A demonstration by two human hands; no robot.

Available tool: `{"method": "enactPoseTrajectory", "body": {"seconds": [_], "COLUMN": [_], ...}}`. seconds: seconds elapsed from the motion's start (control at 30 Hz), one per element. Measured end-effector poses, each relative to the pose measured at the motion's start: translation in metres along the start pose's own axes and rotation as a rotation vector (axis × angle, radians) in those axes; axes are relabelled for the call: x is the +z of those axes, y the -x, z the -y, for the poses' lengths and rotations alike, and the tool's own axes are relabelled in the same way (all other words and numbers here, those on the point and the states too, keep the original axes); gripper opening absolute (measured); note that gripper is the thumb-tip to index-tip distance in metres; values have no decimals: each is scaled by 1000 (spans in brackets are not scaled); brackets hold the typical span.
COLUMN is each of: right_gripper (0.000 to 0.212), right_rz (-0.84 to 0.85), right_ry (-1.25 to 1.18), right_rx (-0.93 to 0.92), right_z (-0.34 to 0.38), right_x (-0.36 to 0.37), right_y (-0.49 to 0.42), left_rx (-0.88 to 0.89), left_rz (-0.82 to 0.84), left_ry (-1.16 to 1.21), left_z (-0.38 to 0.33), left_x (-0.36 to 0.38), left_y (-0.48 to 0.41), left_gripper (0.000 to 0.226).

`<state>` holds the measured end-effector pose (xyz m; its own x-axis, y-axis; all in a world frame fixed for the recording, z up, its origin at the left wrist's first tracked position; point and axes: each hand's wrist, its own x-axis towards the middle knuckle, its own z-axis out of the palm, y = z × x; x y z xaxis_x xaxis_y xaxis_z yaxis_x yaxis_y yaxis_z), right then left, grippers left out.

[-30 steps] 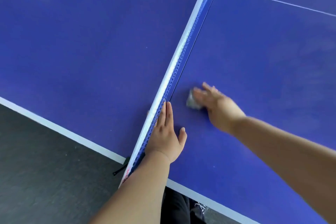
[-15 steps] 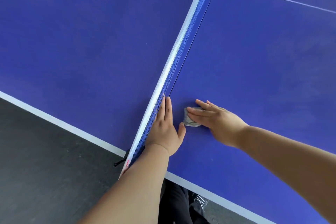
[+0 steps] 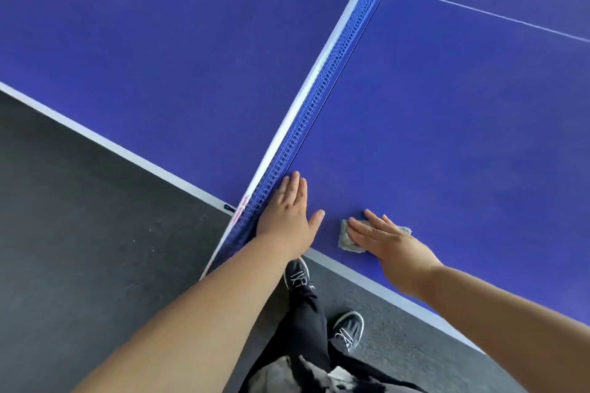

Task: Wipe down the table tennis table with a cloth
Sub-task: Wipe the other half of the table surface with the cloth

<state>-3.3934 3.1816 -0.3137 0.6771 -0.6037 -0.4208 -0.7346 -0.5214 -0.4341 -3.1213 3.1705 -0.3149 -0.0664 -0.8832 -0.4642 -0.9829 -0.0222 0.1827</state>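
The blue table tennis table (image 3: 447,121) fills the upper view, split by a blue net (image 3: 322,96) with a white top band. My right hand (image 3: 389,242) presses flat on a small grey cloth (image 3: 346,241) near the table's white near edge, right of the net. The cloth is mostly covered by my fingers. My left hand (image 3: 289,217) rests flat against the net's lower end, fingers together and thumb out, holding nothing.
The table's white edge line (image 3: 367,277) runs diagonally below my hands. Dark grey floor (image 3: 79,249) lies to the left and below. My legs in dark trousers and two dark sneakers (image 3: 348,329) stand under the edge. A thin white centre line (image 3: 495,14) crosses the far table.
My right hand has dragged the cloth toward the near edge of the table. My left hand has stayed on the net. The view has tilted down, so my feet now show.
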Motion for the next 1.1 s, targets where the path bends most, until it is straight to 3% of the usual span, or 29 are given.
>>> {"method": "enactPoseTrajectory", "body": {"seconds": [0.07, 0.17, 0.27, 0.33, 0.4, 0.5, 0.6, 0.63, 0.7, 0.8, 0.87, 0.9, 1.0, 1.1], "right_gripper": [93, 89, 90, 95, 97, 97, 89, 82, 69, 52, 51, 51, 43, 40], "right_rz": [-30, -189, -309, -390, -401, -377, -320, -331, -349, -345, -338, -341, -370, -185], "right_ry": [38, 44, -30, -144, -131, -86, 182, 253, 281, 114, -33, -33, 32, 113], "right_rx": [76, 436, 718, 774, 658, 315, -5, -19, 128, 465, 592, 575, 290, -8], "right_z": [-13, -56, -76, -52, -8, 57, 63, 51, 27, 8, 13, 23, 59, 77], "right_x": [-23, -73, -82, -65, -32, 27, 28, 13, -22, -69, -76, -75, -37, 4], "right_y": [-3, -11, -4, -2, -4, 10, 14, 3, -28, -76, -100, -109, -102, -56], "left_rx": [-13, -43, -84, -79, -60, -39, -22, -19, -14, 7, 11, 8, 10, 10], "left_rz": [34, 75, 123, 158, 199, 270, 311, 315, 322, 314, 304, 304, 315, 319], "left_ry": [-43, -147, -59, -8, 7, 24, 28, 20, -2, -29, -30, -23, -4, 18], "left_z": [4, 7, 12, 17, 21, 22, 24, 25, 27, 30, 33, 34, 36, 35], "left_x": [5, 6, 7, 5, 0, -13, -22, -23, -23, -21, -19, -18, -17, -19], "left_y": [27, 60, 85, 95, 99, 98, 97, 97, 97, 96, 95, 94, 92, 94], "left_gripper": [84, 83, 83, 86, 88, 88, 88, 87, 86, 84, 84, 83, 83, 84]}}
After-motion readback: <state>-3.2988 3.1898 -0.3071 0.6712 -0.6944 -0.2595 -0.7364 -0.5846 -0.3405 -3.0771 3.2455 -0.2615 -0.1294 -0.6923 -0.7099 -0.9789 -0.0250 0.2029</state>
